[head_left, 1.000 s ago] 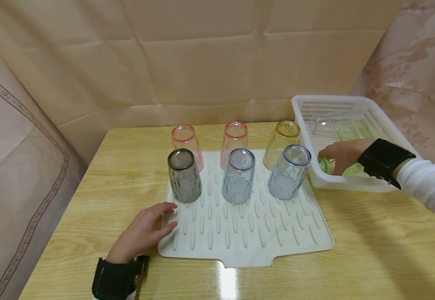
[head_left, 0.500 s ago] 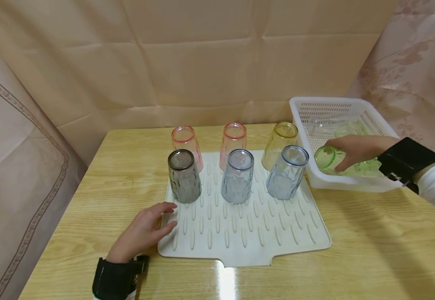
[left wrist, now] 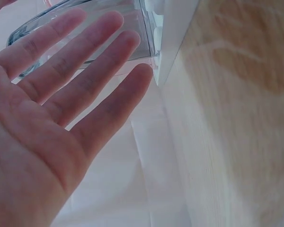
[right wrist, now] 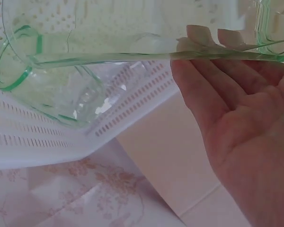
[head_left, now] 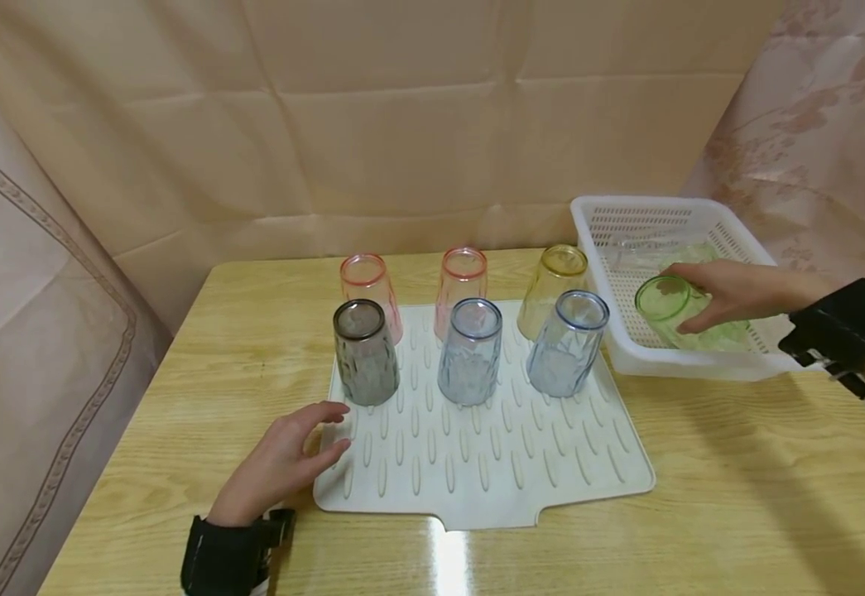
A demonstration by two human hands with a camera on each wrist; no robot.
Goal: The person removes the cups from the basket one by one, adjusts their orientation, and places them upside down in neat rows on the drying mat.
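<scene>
**Green cup in my right hand, over the basket**

I am holding the green cup [head_left: 669, 308] in my right hand [head_left: 737, 291], fingers curling around its side, so the grip is closed on it. The cup is lying on its side in the grip, its open mouth facing left toward the mat, its base tucked toward my palm. It is sitting just above the near left corner of the white basket [head_left: 689, 361], with more pale cups lying in the basket behind it. In the right wrist view I am seeing the cup [right wrist: 85, 66] pressing along my fingers [right wrist: 199, 94], with the basket's perforated wall below.

My left hand [head_left: 283, 459] is resting flat, fingers relaxed and straight, touching the near left corner of the white drying mat [head_left: 492, 472]; it is gripping nothing. The gray cup [head_left: 363, 352] is standing upside down just beyond my fingertips. Two blue cups, two pink cups and a yellow cup are standing upside down along the mat's far side, on the wooden table [head_left: 737, 497].
</scene>
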